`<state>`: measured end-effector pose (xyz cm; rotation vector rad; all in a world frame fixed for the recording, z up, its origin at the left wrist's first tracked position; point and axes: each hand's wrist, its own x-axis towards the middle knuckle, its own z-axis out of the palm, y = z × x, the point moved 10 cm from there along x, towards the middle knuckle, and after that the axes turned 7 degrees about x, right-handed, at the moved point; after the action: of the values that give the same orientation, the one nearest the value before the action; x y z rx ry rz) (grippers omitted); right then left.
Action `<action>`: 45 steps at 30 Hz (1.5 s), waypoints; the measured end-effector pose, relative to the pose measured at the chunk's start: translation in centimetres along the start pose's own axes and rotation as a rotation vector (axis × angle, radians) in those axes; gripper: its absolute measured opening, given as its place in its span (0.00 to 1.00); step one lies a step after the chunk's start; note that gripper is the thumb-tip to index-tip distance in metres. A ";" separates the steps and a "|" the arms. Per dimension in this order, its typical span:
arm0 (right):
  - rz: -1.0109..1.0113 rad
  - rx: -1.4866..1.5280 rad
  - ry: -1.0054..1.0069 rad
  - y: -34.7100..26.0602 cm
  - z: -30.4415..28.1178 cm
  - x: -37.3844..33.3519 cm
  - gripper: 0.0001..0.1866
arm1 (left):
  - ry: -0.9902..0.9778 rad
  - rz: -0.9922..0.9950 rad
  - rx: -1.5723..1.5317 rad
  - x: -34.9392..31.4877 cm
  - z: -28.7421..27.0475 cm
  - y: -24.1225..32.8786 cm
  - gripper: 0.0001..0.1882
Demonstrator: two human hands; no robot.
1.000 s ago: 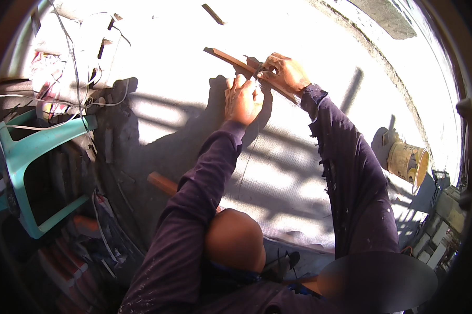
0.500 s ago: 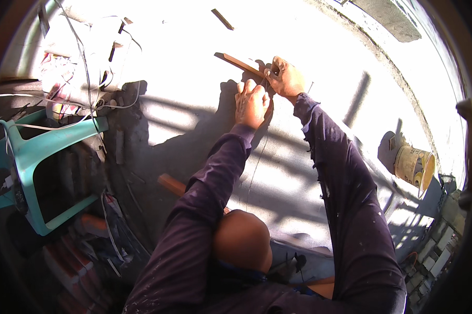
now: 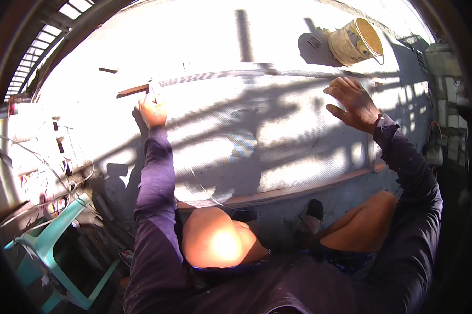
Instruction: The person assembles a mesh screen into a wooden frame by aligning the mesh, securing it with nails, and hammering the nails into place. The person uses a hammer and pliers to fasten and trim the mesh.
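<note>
A pale, finely textured sheet point(image 3: 293, 138) lies spread out before me, striped with shadow. My left hand point(image 3: 152, 112) is closed at its far left corner, beside a short reddish wooden strip point(image 3: 133, 91) that juts out to the left. Glare and the fingers hide what the hand pinches. Over the sheet's far right part hovers my right hand point(image 3: 354, 103), fingers apart and holding nothing. Another long wooden strip point(image 3: 277, 197) runs along the near edge, close to my knees. A thin pale strand point(image 3: 198, 182) curves over the sheet's left side.
A stained bucket point(image 3: 345, 46) lies tipped at the far right. To the left are a green plastic stool point(image 3: 50, 238), tangled cables point(image 3: 45, 159) and clutter. Stacked blocks point(image 3: 450, 102) stand at the right. A small dark stick point(image 3: 108, 69) lies at the far left.
My view has swung to the right, showing more of the sheet and bucket. My hands, together at the wooden strip before, are now wide apart; the right one has moved right and opened.
</note>
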<state>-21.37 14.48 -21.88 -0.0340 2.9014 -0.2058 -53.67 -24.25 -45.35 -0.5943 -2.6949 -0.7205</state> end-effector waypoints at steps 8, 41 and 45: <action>1.368 0.296 0.907 1.0 4.8 -53.8 0.12 | -0.257 -0.191 0.412 2.2 0.7 -4.8 0.24; 1.689 0.895 0.221 -2.5 24.1 -62.2 0.36 | -0.358 -0.317 0.104 -4.3 -2.2 -5.4 0.23; 1.369 1.069 -0.152 -1.2 8.7 -58.8 0.31 | -0.467 -0.413 -0.028 -6.4 -4.7 -0.6 0.27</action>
<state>37.91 14.43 -16.69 1.7943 1.6974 -1.2369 -47.60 -29.20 -44.09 -0.2256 -3.3017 -0.7996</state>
